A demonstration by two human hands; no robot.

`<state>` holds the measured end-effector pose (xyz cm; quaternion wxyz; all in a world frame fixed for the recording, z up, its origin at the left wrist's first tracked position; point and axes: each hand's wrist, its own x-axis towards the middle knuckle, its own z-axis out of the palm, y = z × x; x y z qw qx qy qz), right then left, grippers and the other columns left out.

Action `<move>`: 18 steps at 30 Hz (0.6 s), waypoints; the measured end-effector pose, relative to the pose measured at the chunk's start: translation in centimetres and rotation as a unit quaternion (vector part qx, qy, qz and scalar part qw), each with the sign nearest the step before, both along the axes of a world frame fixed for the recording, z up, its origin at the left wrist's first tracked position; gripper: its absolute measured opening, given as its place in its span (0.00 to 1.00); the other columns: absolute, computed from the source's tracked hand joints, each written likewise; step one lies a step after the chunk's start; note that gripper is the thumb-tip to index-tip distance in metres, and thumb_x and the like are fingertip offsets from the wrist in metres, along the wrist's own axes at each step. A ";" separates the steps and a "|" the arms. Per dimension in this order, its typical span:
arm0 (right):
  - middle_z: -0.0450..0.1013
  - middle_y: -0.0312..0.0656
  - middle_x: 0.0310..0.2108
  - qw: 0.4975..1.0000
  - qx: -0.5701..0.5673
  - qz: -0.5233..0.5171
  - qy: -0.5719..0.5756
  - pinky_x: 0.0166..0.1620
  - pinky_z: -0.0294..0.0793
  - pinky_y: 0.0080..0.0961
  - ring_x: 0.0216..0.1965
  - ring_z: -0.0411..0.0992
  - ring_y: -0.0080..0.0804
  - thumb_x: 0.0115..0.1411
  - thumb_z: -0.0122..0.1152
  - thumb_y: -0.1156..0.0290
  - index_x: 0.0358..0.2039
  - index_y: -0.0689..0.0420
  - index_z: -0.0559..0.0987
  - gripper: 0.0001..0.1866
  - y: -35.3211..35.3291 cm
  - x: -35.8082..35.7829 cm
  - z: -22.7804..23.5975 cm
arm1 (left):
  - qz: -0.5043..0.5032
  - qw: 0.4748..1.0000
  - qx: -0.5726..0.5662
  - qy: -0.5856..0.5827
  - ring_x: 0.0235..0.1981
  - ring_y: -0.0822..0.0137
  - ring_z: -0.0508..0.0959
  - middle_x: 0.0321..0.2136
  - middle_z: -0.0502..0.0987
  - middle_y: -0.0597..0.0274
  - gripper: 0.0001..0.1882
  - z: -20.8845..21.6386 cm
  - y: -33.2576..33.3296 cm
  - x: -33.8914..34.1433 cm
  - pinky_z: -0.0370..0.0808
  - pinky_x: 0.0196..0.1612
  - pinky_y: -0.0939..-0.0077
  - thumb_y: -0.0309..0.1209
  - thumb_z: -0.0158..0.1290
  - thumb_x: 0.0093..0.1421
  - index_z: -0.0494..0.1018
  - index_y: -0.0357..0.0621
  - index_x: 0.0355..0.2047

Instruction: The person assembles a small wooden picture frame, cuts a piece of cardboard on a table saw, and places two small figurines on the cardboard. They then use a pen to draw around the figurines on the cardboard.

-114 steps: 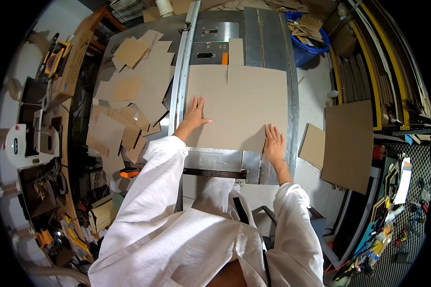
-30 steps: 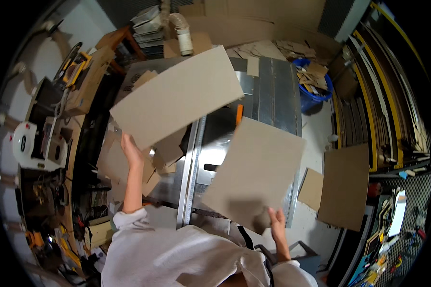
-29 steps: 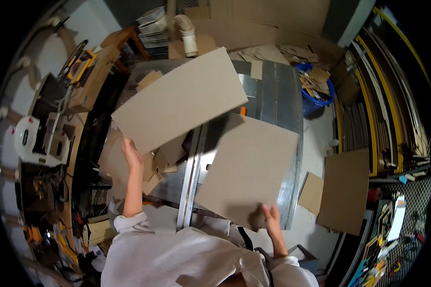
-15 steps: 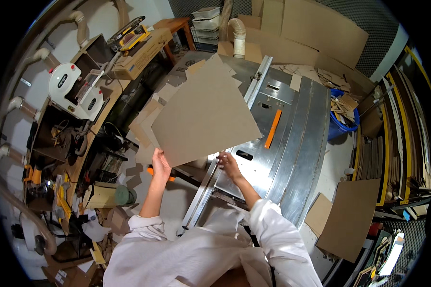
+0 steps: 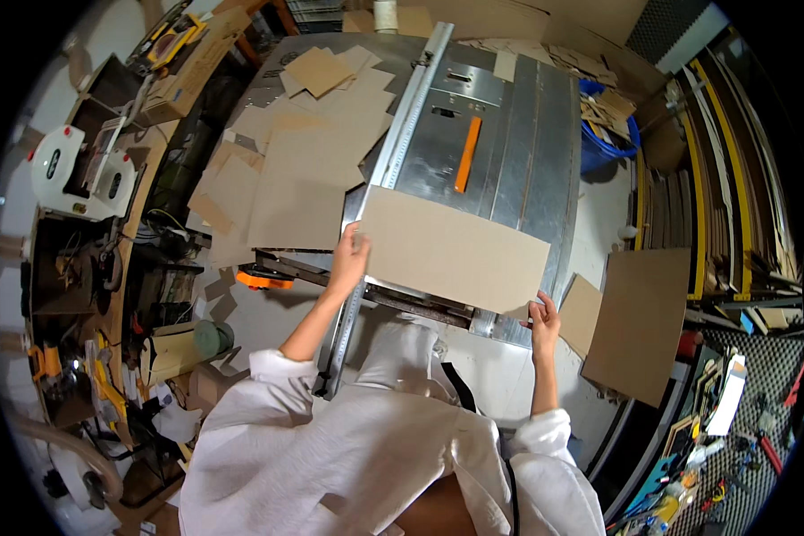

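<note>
A flat brown rectangular board is between my two hands, over the near end of the metal machine table. Its left end meets the long metal fence; whether it rests fully on the table I cannot tell. My left hand is closed at the board's left edge, beside the fence. My right hand pinches the near right corner with curled fingers. Farther along the table lies an orange strip. Left of the fence is a larger brown sheet.
Loose board offcuts spread over the table's left side. A blue bin of scraps stands beyond the right edge. A big brown panel leans at the right, near racks of sheets. On the left is a bench with a white machine.
Earlier my left hand held a large board up at a tilt, with my right hand apart from it. Now both hands hold a rectangular board by the fence, and my right hand is farther right.
</note>
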<state>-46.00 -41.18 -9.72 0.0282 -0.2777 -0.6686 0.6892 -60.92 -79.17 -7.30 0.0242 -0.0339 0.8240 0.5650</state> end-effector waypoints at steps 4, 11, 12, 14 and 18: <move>0.72 0.31 0.32 0.997 0.028 -0.053 -0.049 0.33 0.76 0.20 0.33 0.70 0.19 0.63 0.57 0.71 0.57 0.56 0.69 0.21 2.4 -0.3 -7.9 | -0.071 0.990 -0.088 0.079 0.44 0.52 0.74 0.45 0.73 0.49 0.21 -9.3 1.4 -2.3 0.71 0.48 0.67 0.31 0.56 0.60 0.68 0.41 0.52; 0.73 0.35 0.38 0.985 0.127 -0.105 0.060 0.40 0.73 0.21 0.37 0.70 0.20 0.64 0.55 0.73 0.54 0.56 0.74 0.17 5.5 -0.4 -9.7 | -0.160 0.987 0.017 0.010 0.40 0.71 0.74 0.39 0.75 0.61 0.09 -4.8 2.0 -6.5 0.71 0.43 0.79 0.24 0.54 0.61 0.76 0.40 0.42; 0.72 0.36 0.47 0.995 -0.011 -0.096 0.005 0.47 0.70 0.19 0.43 0.69 0.21 0.65 0.54 0.72 0.56 0.56 0.73 0.18 5.8 -0.5 -8.4 | -0.173 0.983 0.061 -0.025 0.42 0.73 0.75 0.41 0.77 0.62 0.11 -3.5 2.3 -6.4 0.71 0.47 0.80 0.23 0.49 0.63 0.75 0.41 0.46; 0.71 0.37 0.51 0.979 -0.174 -0.104 -0.009 0.50 0.68 0.19 0.47 0.69 0.23 0.65 0.53 0.72 0.57 0.57 0.72 0.19 4.9 -1.7 -5.6 | -0.193 0.979 0.024 -0.068 0.42 0.72 0.75 0.41 0.77 0.63 0.13 -3.5 1.6 -6.2 0.70 0.48 0.79 0.24 0.47 0.64 0.75 0.42 0.48; 0.68 0.44 0.56 0.989 -0.138 -0.049 -0.032 0.57 0.64 0.22 0.55 0.67 0.29 0.63 0.52 0.76 0.63 0.57 0.64 0.26 4.6 -3.0 -5.5 | -0.281 0.946 -0.155 0.035 0.51 0.58 0.73 0.50 0.73 0.55 0.22 -5.1 0.7 -6.6 0.68 0.54 0.70 0.18 0.47 0.58 0.72 0.44 0.54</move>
